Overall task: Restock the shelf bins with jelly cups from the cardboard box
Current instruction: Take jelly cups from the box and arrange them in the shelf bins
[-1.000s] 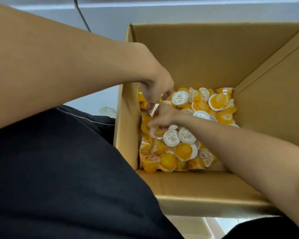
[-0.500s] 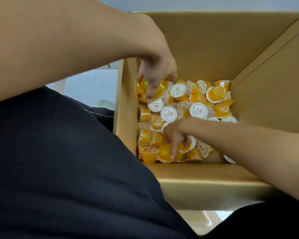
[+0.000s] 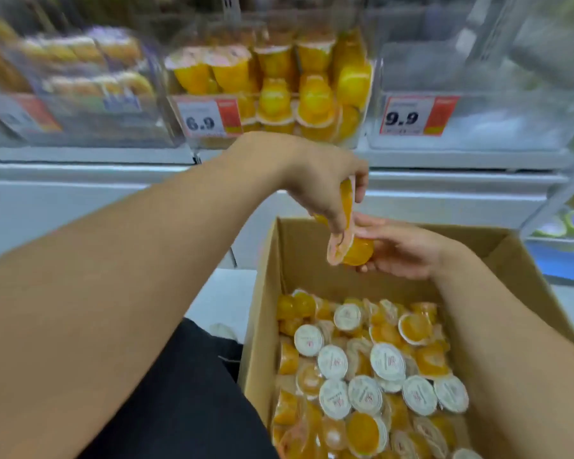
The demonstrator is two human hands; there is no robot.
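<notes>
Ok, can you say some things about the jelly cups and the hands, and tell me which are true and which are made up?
1. Both hands are holding jelly cups above the cardboard box. True: the left hand and the right hand each grip orange cups.
2. The box is empty. False: many jelly cups still lie in it.
3. The shelf bin with orange cups has a 6.9 price tag. True.
4. The bin behind the 9.9 tag is full of orange cups. False: no orange cups show there.
</notes>
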